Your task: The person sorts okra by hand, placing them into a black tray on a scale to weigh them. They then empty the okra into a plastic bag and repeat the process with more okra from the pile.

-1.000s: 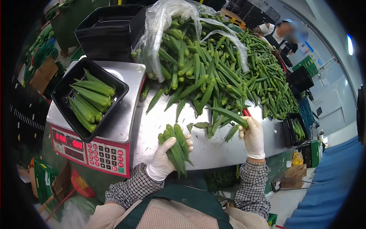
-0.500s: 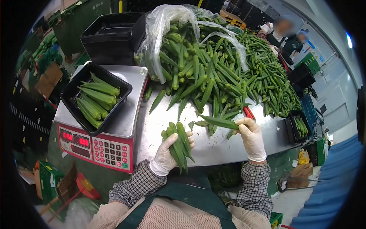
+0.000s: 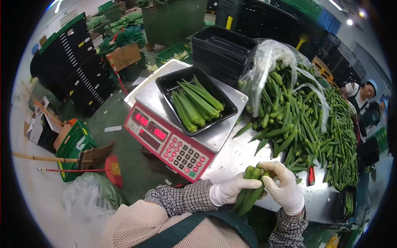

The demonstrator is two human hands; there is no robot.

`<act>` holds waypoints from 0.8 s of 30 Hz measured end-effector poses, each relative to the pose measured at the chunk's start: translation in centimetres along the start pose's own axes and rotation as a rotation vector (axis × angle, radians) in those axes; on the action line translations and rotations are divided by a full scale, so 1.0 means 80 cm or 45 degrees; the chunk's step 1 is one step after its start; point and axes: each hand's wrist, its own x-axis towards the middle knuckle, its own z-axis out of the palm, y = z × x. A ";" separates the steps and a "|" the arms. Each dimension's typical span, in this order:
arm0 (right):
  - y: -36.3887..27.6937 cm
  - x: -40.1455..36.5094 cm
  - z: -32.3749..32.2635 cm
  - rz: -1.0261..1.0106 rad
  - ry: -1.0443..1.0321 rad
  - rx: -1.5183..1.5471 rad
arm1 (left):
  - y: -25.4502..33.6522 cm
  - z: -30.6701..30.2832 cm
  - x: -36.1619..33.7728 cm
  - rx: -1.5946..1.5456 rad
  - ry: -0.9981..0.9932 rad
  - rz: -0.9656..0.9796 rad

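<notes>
My left hand (image 3: 229, 191), in a white glove, is closed around a small bunch of okra (image 3: 248, 196) over the near edge of the metal table. My right hand (image 3: 285, 188), gloved too, pinches an okra pod at the stem end of that bunch, fingers touching it. Up and to the left, a black tray (image 3: 165, 82) sits tilted on the digital scale (image 3: 198, 155). Several okra pods (image 3: 194, 103) lie side by side in the tray. Beyond my hands a large heap of okra (image 3: 306, 120) spreads across the table.
Stacked black trays (image 3: 221, 53) stand behind the scale. A clear plastic bag (image 3: 269, 62) drapes over the heap. Something red (image 3: 311, 175) lies on the table (image 3: 223, 165) at right. Another black tray (image 3: 345, 206) holds okra. Two people are at the far right; a broom (image 3: 93, 156) is at left.
My view has swung left, so the scale sits nearer the centre. My right hand has brought its okra pod from apart to the bunch in my left hand.
</notes>
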 end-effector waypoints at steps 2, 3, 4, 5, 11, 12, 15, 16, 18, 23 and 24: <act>-0.016 0.013 0.006 -0.160 0.048 -0.099 | 0.016 0.013 -0.013 0.009 0.041 0.059; -0.023 0.020 0.011 -0.238 0.103 -0.147 | 0.024 0.019 -0.018 0.011 0.047 0.095; -0.028 0.025 0.015 -0.316 0.158 -0.195 | 0.029 0.025 -0.023 -0.011 0.062 0.110; -0.027 0.032 0.018 -0.374 0.174 -0.221 | 0.033 0.029 -0.028 -0.035 0.077 0.128; -0.008 0.041 0.014 -0.401 0.348 0.014 | 0.098 0.090 -0.089 0.051 0.185 0.473; -0.002 0.037 0.013 -0.328 0.353 0.044 | 0.122 0.106 -0.106 0.214 0.176 0.590; 0.023 0.022 0.007 -0.113 0.357 0.143 | 0.206 0.121 -0.125 1.047 -0.016 1.097; 0.035 0.017 0.004 -0.083 0.362 0.135 | 0.233 0.125 -0.124 1.434 0.014 1.288; 0.051 0.005 -0.001 0.019 0.394 0.216 | 0.280 0.119 -0.108 2.197 0.208 1.338; 0.074 -0.014 -0.005 0.143 0.413 0.227 | 0.329 0.101 -0.062 3.256 -0.076 0.194; 0.077 -0.018 -0.006 0.143 0.410 0.183 | 0.327 0.093 -0.062 3.444 -0.226 0.324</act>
